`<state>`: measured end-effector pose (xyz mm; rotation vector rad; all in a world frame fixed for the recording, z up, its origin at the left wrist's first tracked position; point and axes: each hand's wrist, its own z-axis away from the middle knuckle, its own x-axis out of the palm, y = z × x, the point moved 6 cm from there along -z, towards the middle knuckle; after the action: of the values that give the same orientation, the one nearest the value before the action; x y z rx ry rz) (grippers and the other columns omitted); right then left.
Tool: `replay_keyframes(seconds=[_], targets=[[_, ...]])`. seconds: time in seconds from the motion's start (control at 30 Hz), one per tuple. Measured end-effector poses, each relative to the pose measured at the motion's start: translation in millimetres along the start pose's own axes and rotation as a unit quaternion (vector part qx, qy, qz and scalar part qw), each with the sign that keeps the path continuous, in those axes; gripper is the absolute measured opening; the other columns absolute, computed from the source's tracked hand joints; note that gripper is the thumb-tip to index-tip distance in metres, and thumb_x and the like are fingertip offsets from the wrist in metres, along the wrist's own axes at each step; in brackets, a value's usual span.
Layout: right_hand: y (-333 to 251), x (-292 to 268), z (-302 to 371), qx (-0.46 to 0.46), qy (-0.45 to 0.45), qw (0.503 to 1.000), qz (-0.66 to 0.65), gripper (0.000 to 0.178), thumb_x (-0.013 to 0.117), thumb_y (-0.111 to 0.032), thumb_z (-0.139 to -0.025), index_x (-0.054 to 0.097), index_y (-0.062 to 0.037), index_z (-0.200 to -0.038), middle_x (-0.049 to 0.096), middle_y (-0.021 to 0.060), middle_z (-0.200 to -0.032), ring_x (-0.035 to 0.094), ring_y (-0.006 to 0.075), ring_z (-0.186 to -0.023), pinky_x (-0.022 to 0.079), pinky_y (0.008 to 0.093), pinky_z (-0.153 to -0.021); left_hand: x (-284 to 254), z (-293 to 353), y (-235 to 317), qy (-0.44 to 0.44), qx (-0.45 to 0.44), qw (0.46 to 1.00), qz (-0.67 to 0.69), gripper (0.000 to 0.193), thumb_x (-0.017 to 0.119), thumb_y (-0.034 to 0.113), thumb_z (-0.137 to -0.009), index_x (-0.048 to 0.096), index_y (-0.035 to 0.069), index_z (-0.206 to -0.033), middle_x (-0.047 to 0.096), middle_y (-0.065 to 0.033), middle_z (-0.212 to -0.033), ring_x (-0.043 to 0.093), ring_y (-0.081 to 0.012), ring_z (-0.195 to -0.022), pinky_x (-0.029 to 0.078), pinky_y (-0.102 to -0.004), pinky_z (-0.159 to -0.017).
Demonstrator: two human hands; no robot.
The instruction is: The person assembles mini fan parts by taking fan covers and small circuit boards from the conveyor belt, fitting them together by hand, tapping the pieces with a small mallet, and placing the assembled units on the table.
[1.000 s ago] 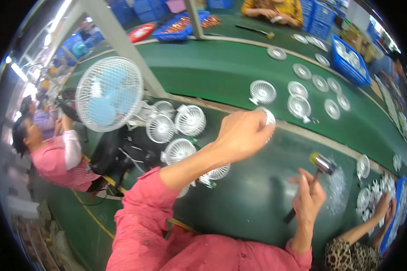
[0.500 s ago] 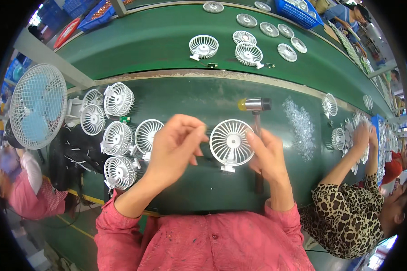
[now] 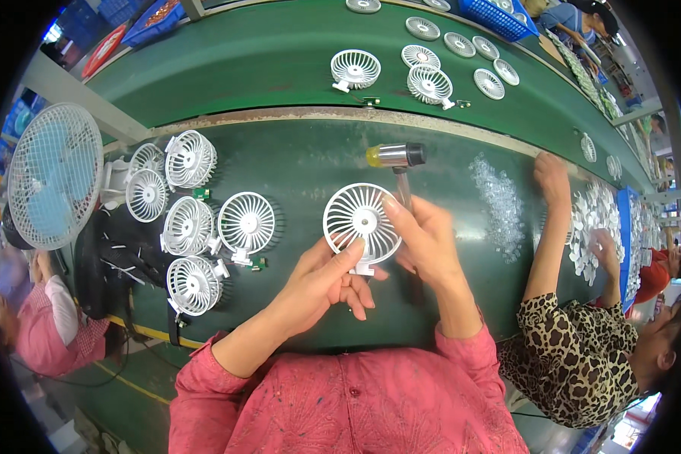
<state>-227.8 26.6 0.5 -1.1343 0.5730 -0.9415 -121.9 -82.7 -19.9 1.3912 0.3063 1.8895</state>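
A white round fan housing [image 3: 349, 212] with a slotted grille and a small bracket at its lower edge is held in front of me, grille up. My left hand [image 3: 321, 281] pinches its lower edge, thumb on the grille and the other fingers loosely curled below. The right side of the housing is in my right hand [image 3: 430, 240], thumb pressed on the rim. Through that same hand passes the handle of a hammer [image 3: 396, 155], with a metal head, one yellow face and one black. Where the right fingers wrap the handle is hidden.
Several similar fan housings [image 3: 247, 222] stand at the left beside a blue-bladed fan [image 3: 56, 175]. Small clear pieces [image 3: 498, 206] lie to the right. Beyond runs a green conveyor [image 3: 250, 79] carrying housings and round grilles. A co-worker's arm [image 3: 550, 234] reaches over white parts [image 3: 592, 227].
My left hand has come right onto the lower edge of the housing. My right hand, the housing and the hammer have shifted left and away from me. The co-worker's arm has reached farther out.
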Motion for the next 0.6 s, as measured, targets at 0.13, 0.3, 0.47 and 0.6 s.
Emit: replay_keyframes(seconds=[0.13, 0.3, 0.47, 0.6], targets=[[-5, 1, -7, 0.0, 0.004, 0.997, 0.079, 0.035, 0.064, -0.033, -0.096, 0.068, 0.0016, -0.096, 0.054, -0.005, -0.063, 0.041, 0.0019, -0.052, 0.029, 0.0242, -0.043, -1, -4, -4, 0.024, 0.005, 1.0, 0.007, 0.036, 0.045, 0.03, -0.105, 0.045, 0.0, -0.125, 0.066, -0.023, -0.104, 0.067, -0.0201, -0.069, 0.057, -0.0322, -0.055], [-6, 0, -11, -0.027, 0.0, 0.989, 0.147, 0.037, 0.063, -0.033, -0.096, 0.067, 0.0037, -0.099, 0.056, -0.003, -0.065, 0.044, 0.0037, -0.061, 0.035, 0.0261, -0.05, -6, -5, -7, 0.041, -0.006, 0.999, 0.032, 0.028, 0.05, 0.022, -0.103, 0.05, 0.0, -0.119, 0.068, -0.0231, -0.099, 0.065, -0.018, -0.066, 0.056, -0.0303, -0.053], [12, 11, 15, -0.125, -0.002, 0.98, 0.156, 0.044, 0.065, -0.024, -0.095, 0.058, 0.0042, -0.127, 0.065, 0.0063, -0.078, 0.055, 0.0075, -0.071, 0.049, 0.0276, -0.064, -18, -5, 4, 0.072, 0.056, 0.991, 0.095, 0.027, 0.053, 0.022, -0.101, 0.055, -0.003, -0.112, 0.068, -0.019, -0.096, 0.063, -0.0148, -0.063, 0.055, -0.0292, -0.051], [28, 18, 32, -0.013, -0.059, 0.992, 0.107, 0.041, 0.068, -0.016, -0.093, 0.058, 0.0065, -0.125, 0.067, 0.0059, -0.09, 0.061, 0.0086, -0.08, 0.051, 0.0266, -0.069, -23, -5, 5, 0.093, 0.07, 0.989, 0.093, 0.027, 0.053, 0.022, -0.101, 0.055, -0.002, -0.113, 0.067, -0.0166, -0.093, 0.062, -0.0146, -0.063, 0.054, -0.0288, -0.049]])
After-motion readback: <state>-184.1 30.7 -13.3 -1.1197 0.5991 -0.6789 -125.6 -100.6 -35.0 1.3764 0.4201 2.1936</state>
